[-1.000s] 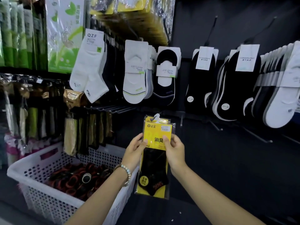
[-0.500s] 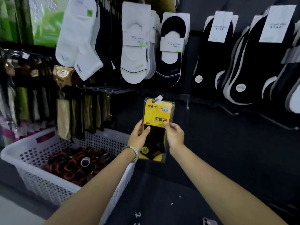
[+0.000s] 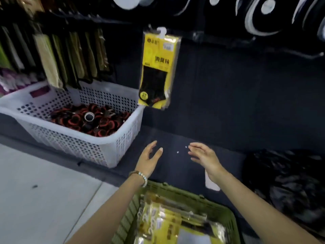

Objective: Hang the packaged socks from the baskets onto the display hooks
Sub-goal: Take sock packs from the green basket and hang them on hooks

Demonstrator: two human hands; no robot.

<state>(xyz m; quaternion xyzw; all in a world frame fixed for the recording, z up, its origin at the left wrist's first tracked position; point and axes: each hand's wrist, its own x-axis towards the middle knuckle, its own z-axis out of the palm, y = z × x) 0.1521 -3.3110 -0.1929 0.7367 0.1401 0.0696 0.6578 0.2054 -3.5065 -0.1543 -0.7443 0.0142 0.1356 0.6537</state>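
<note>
Head view: one sock pack (image 3: 158, 71) hanging free; two baskets, white basket (image 3: 70, 147) and green basket (image 3: 175, 188); left hand (image 3: 149, 159) and right hand (image 3: 204, 155) both empty, fingers loosely spread

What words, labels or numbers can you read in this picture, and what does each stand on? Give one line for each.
"消臭袜", blurred but just legible: large black characters on the yellow sock packet.
Logo and white sticker at that packet's top: too blurred to read.
Purple label on the white basket: unreadable.
Packets in the green basket: print too blurred.
</note>
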